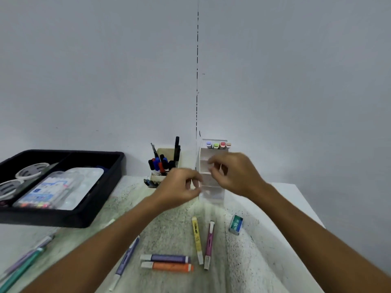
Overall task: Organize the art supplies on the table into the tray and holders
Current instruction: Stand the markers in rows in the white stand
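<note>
A white tiered holder (213, 197) stands at the back of the table with several pastel highlighters (219, 144) in its top tier. My left hand (177, 189) curls at the holder's left edge, thumb and fingers seemingly pinching it. Over the middle tiers my right hand (234, 174) hovers with curled fingers; blur hides whether it holds anything. On the table lie a yellow highlighter (196, 237), a pink one (209, 242), a purple one (169, 258), an orange one (169, 267) and a violet pen (127, 256).
A black two-part tray (84, 216) at the left holds tape rolls, a marker pack and a palette. A beige cup (158, 177) with dark markers stands left of the holder. A small green staple box (236, 224) lies at the right; teal and lilac pens (25, 263) lie near the left.
</note>
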Demonstrator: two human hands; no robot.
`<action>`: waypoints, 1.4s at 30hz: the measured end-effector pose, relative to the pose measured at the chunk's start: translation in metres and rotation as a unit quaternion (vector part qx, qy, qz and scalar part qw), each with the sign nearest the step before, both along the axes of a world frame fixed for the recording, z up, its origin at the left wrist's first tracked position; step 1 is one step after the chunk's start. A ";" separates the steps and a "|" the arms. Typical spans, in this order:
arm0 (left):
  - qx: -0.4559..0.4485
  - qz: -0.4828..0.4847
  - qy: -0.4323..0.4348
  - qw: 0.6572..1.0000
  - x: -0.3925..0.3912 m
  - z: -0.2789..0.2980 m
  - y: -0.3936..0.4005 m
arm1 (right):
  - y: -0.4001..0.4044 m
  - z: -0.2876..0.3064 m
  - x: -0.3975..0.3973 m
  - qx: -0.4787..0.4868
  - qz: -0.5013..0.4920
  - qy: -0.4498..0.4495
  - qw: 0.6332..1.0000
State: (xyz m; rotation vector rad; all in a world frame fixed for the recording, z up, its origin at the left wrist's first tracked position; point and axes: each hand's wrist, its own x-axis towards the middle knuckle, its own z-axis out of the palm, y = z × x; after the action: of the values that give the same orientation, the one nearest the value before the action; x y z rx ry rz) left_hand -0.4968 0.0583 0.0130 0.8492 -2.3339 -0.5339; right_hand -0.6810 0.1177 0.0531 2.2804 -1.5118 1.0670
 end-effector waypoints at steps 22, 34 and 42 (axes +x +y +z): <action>0.240 0.149 -0.033 0.959 -0.010 -0.110 0.017 | 0.014 -0.137 0.010 0.457 -0.111 -0.182 0.864; 0.437 0.014 0.180 0.881 -0.003 -0.038 0.012 | 0.020 -0.065 -0.004 0.394 0.004 -0.399 0.828; 0.300 0.009 0.251 0.920 -0.012 0.029 0.005 | 0.024 -0.008 -0.018 0.255 0.022 -0.455 0.853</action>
State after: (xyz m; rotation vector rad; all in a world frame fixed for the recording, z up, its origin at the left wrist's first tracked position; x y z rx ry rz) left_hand -0.5084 0.0631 0.0415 0.8610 -1.6970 -1.3313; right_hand -0.6989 0.1421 0.0451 2.1900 -2.3016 2.1875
